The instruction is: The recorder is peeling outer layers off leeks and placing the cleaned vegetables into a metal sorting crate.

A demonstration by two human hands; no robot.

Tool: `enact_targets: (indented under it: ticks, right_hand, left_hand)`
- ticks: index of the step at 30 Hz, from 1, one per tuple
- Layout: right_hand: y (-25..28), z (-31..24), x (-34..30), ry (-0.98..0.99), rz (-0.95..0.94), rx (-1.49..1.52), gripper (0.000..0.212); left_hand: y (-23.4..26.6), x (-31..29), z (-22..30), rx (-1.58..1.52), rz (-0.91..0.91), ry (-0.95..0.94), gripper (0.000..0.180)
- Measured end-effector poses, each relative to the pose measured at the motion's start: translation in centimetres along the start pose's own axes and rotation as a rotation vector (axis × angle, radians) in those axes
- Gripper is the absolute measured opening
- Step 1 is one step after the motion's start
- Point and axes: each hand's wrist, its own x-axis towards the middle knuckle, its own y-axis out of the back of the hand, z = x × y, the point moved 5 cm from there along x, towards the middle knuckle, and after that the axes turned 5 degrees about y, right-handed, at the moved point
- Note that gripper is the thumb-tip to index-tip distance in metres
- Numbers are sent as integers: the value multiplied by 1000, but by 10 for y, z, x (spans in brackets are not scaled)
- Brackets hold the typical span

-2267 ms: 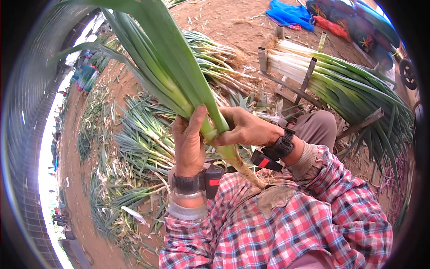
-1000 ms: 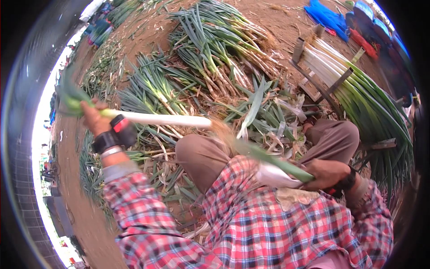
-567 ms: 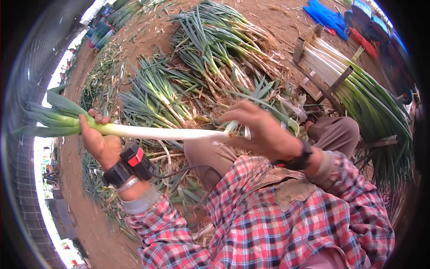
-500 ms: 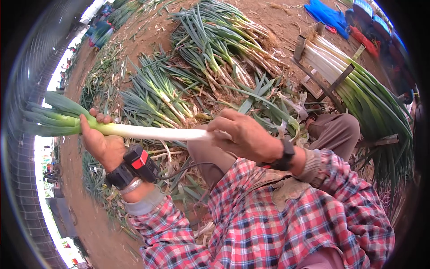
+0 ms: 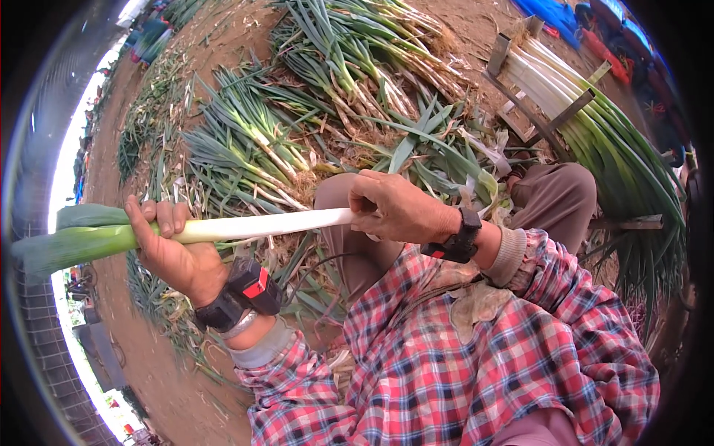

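Note:
A long leek (image 5: 260, 225) with a white shank and green leaves lies level across my lap, held between both hands. My left hand (image 5: 175, 249) is wrapped round it where the white turns green, and the leaves stick out to the left. At its white end, my right hand (image 5: 398, 210) has its fingers pinched on the shank; the very tip is hidden behind the fingers. Both wrists carry dark bands, the left one with a black box with a red patch (image 5: 255, 285).
Untrimmed leeks (image 5: 357, 67) with rooty ends lie heaped ahead on brown soil, a smaller pile (image 5: 253, 145) nearer. Stripped leaves (image 5: 439, 152) litter the ground before my knees. At right, a metal rack (image 5: 554, 123) holds cleaned leeks (image 5: 617, 141). A blue sheet (image 5: 550, 18) lies far right.
The leek has turned a little in my grip, its leafy end dipping lower. My left hand has moved slightly down and right; my right hand remains at the white end.

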Motion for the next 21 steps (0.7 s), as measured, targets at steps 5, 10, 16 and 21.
enact_targets:
  ticks: [5, 10, 16, 21]
  right_hand:
    - [-7, 2, 3, 57, -61, 36, 23]
    - [-15, -6, 1, 165, -100, -16, 22]
    - [-10, 10, -19, 40, 76, 91, 16]
    - [-9, 12, -23, -223, -19, 422, 12]
  left_hand:
    - [-12, -5, 4, 110, 94, -52, 21]
    - [-15, -6, 7, 200, 160, -91, 25]
    - [-15, -9, -2, 88, 260, -148, 26]
    - [-2, -10, -19, 49, 123, -108, 24]
